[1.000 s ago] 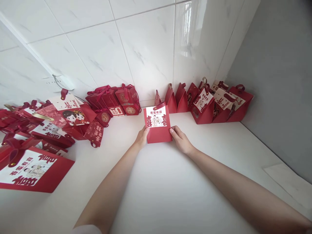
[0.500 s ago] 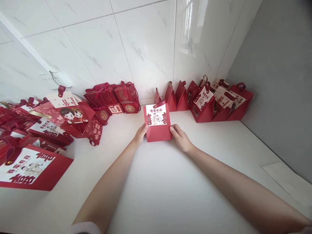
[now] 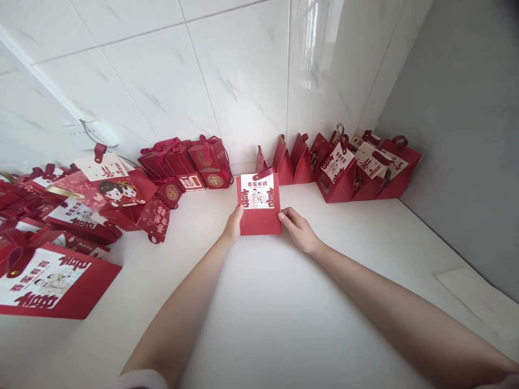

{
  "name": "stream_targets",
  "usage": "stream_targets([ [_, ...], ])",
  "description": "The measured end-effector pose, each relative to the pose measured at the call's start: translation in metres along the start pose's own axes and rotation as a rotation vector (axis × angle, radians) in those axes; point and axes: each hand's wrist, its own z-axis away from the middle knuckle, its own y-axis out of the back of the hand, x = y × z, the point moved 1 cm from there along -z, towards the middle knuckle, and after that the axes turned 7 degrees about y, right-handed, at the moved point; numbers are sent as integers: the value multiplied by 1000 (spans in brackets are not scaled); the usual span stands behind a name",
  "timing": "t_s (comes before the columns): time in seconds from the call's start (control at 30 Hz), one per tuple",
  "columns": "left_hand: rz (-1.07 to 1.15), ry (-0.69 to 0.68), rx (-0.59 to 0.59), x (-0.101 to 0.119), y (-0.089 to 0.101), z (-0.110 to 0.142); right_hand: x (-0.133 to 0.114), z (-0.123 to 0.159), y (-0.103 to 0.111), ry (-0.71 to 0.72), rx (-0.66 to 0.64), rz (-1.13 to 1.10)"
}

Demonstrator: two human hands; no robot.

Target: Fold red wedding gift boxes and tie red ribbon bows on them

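White counter (image 3: pixel 259 313) — left grip (image 3: pixel 233 223), right grip (image 3: pixel 299 230) — both pinching one red box (image 3: pixel 260 221).

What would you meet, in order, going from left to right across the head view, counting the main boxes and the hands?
Near-left couple-print gift box, cartoon-couple gift box, ribbon-tied red boxes, left hand, held couple-print gift box, right hand, white-labelled gift box.

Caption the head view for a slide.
Left hand and right hand hold a red box by its edges, with other boxes to either side.
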Motion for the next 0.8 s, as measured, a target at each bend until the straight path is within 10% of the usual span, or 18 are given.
stream_targets([
  [0.8, -28, -86, -56, 11, -13, 11, -2, 2, -1, 19, 5, 8],
])
